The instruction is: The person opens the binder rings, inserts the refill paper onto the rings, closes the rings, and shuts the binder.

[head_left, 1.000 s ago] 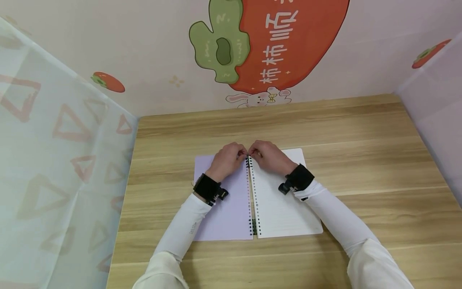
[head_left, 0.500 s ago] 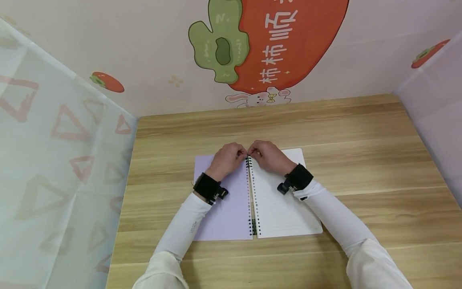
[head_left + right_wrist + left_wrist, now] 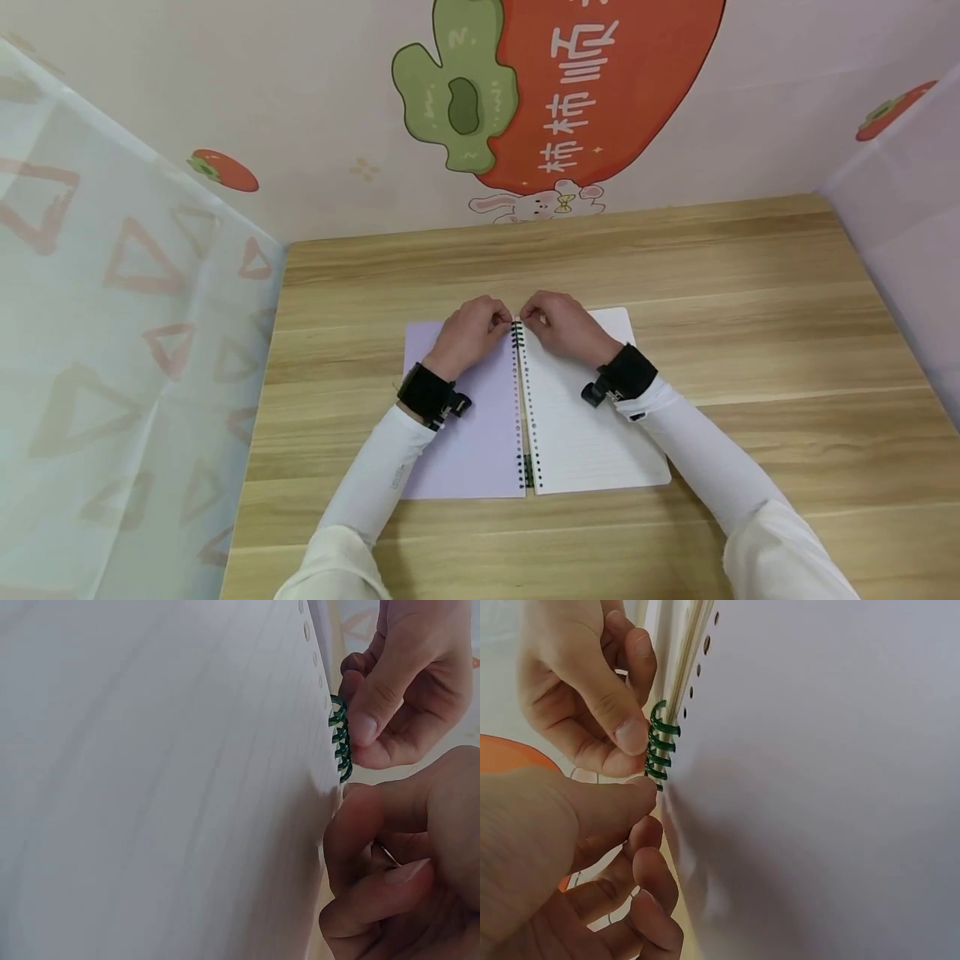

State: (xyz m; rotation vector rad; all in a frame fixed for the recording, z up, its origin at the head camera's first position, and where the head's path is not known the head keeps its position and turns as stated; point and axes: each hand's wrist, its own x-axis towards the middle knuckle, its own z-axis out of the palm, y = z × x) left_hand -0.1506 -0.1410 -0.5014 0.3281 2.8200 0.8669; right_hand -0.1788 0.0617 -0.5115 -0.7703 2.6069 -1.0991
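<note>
An opened loose-leaf notebook lies on the table, with a lavender cover sheet (image 3: 465, 442) at left and white lined pages (image 3: 592, 425) at right. Punched holes run along both inner edges. A short green binding ring strip (image 3: 660, 746) joins them at the far end, its curved rings standing up in the right wrist view. My left hand (image 3: 471, 332) pinches the strip from the cover side, thumb against the rings. From the page side my right hand (image 3: 566, 329) pinches it, thumb and forefinger at its end. Both hands' remaining fingers are curled.
A second green ring strip (image 3: 528, 471) sits at the near end of the notebook. The wood-grain table (image 3: 712, 275) meets a printed backdrop (image 3: 315, 108) behind, with hanging sheets at both sides. Dark cameras are strapped to both wrists.
My right hand has shifted slightly to the right, opening a small gap between the two hands' fingertips. More of the far ring strip shows. The notebook stays in place.
</note>
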